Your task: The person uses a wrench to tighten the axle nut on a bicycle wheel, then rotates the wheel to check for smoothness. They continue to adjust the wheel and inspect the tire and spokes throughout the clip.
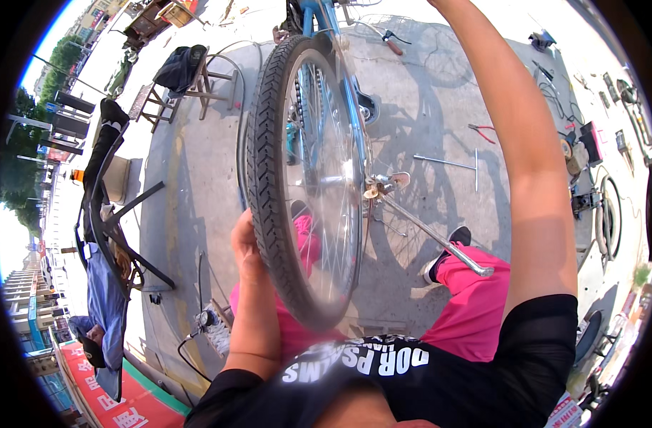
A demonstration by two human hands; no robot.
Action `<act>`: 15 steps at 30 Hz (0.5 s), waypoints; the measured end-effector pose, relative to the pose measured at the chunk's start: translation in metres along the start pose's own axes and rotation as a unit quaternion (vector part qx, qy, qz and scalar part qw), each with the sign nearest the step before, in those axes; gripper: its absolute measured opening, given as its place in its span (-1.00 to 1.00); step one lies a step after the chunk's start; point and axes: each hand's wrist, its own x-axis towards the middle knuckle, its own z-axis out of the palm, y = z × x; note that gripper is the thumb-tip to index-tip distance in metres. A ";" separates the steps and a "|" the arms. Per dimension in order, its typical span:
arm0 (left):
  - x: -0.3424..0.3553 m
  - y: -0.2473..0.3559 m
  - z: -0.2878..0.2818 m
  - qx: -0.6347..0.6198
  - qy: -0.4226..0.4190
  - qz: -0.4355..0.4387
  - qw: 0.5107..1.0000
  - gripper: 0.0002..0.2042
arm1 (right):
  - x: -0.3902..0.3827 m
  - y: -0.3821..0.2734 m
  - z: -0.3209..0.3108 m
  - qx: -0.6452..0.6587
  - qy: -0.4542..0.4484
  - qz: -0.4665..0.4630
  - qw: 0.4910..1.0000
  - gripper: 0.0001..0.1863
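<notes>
A bicycle wheel (271, 143) with a black treaded tyre stands upright before me, joined to a light blue bicycle frame (356, 118). Its spokes and lower rim are smeared by motion. Beside the tyre's left side is my left hand (246, 239), close to or touching it; its fingers are mostly hidden. My right arm (532, 164) stretches forward past the right of the bicycle, and its hand lies beyond the upper edge. A metal kickstand (440, 239) slants out from near the hub toward my right leg.
On the ground to the right lie a T-shaped wrench (447, 163), red-handled pliers (483, 133) and several other tools. A dark bag (180, 70) rests on a wooden stool (208, 89) at the far left. A person (108, 285) reclines on a lounge chair (119, 250) at left.
</notes>
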 end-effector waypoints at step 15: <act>-0.004 0.001 -0.010 -0.063 -0.126 0.061 0.988 0.11 | 0.046 0.009 0.001 -0.148 0.023 -0.059 0.987 -0.64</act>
